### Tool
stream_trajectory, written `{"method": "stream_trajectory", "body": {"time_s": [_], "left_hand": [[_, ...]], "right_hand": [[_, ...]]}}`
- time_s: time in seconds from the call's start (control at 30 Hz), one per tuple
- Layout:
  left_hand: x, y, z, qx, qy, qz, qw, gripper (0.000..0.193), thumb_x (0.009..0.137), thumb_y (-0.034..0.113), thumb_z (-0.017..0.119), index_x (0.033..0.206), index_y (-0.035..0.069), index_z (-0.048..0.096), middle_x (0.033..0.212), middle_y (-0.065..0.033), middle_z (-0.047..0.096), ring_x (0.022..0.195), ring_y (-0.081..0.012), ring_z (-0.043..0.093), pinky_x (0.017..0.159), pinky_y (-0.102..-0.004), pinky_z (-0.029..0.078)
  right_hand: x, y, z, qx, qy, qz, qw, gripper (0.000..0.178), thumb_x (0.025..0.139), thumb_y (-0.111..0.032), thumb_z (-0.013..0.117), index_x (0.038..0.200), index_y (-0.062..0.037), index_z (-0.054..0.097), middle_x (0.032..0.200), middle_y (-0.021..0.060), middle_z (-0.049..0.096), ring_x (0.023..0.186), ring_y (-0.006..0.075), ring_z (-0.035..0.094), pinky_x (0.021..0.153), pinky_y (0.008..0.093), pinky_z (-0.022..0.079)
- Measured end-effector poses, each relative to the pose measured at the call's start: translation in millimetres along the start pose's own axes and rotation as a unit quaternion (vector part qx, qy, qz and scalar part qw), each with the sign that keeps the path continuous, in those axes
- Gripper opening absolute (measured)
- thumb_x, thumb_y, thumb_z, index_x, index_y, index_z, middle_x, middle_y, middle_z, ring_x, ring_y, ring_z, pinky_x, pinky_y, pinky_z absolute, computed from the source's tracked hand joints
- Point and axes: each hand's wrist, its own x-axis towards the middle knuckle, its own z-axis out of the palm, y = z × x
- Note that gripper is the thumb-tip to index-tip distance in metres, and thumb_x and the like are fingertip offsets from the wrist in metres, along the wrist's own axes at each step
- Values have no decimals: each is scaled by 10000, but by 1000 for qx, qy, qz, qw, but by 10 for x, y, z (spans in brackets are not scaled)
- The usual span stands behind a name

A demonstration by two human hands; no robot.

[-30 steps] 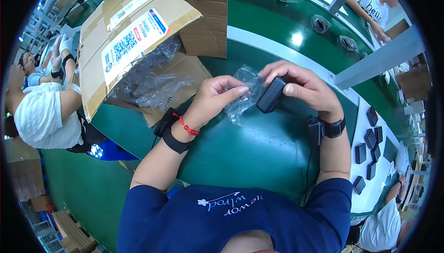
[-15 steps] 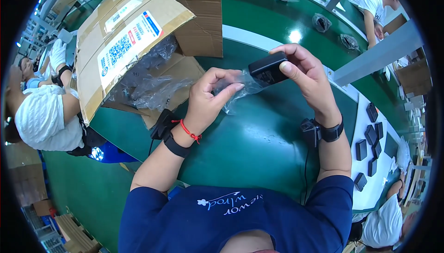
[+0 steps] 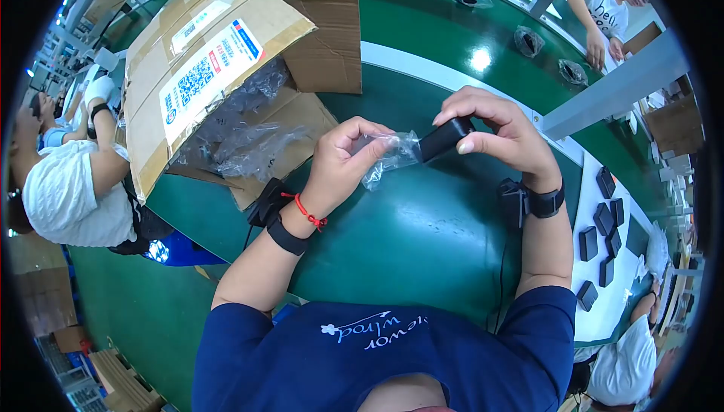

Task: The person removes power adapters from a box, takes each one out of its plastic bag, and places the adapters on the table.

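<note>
Between the thumb and fingers of my right hand (image 3: 513,137) is a black rectangular block (image 3: 445,139), which looks like a power adapter. It is tilted, its left end lower than its right. My left hand (image 3: 343,157) pinches a crumpled clear plastic bag (image 3: 394,157) whose edge meets the block's left end. I cannot tell whether that end sits inside the bag. Both hands are above the green table (image 3: 400,246). To the left of my left hand, an open cardboard box (image 3: 302,39) on its side contains more clear plastic bags (image 3: 256,144).
Several black blocks (image 3: 604,218) lie on a white sheet (image 3: 596,318) to my right. Bagged dark items (image 3: 529,41) rest on the far green belt (image 3: 422,20). A grey metal post (image 3: 603,95) rises at the right. Co-workers (image 3: 596,12) are at the far right and left.
My right hand has lowered and rolled the block, turning its printed face out of sight. The bag has shifted slightly right. Bagged items on the belt have moved right; the far-right co-worker has turned.
</note>
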Motion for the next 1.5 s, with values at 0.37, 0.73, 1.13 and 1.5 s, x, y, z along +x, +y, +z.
{"method": "stream_trajectory", "body": {"time_s": [0.37, 0.73, 1.13, 1.5], "left_hand": [[10, 111, -41, -197, -107, -153, 963, 381, 875, 76, 625, 1228, -16, 518, 1119, -83, 606, 998, -115, 577, 858, -244, 469], [34, 0, -17, -119, -26, -64, 990, 220, 866, 29, 621, 1072, -13, 555, 1001, -55, 619, 934, -93, 586, 843, -238, 485], [-172, 954, -220, 652, 79, 96, 748, 378, 664, 137, 753, 999, 41, 606, 1018, -113, 582, 1020, -326, 521, 899, -421, 380], [-1, 552, -492, 558, -54, 104, 822, 261, 757, 121, 664, 980, 30, 565, 974, -149, 581, 972, -343, 520, 918, -421, 360]], "right_hand": [[76, 47, 379, 173, 142, 113, 968, 256, 853, -163, 635, 1063, -16, 628, 985, 60, 608, 912, 146, 563, 839, 267, 437], [157, 93, 809, -18, 172, 72, 982, 294, 866, -156, 626, 1117, -4, 615, 1038, 81, 634, 930, 106, 570, 824, 243, 450], [432, 430, -33, -139, 166, 123, 969, 170, 852, -130, 619, 941, 7, 666, 834, 67, 675, 756, 113, 621, 678, 255, 487], [1076, 1848, -365, -407, 224, 173, 868, 289, 803, -120, 591, 1088, -75, 609, 1047, 178, 596, 993, 354, 567, 812, 428, 476]]}}
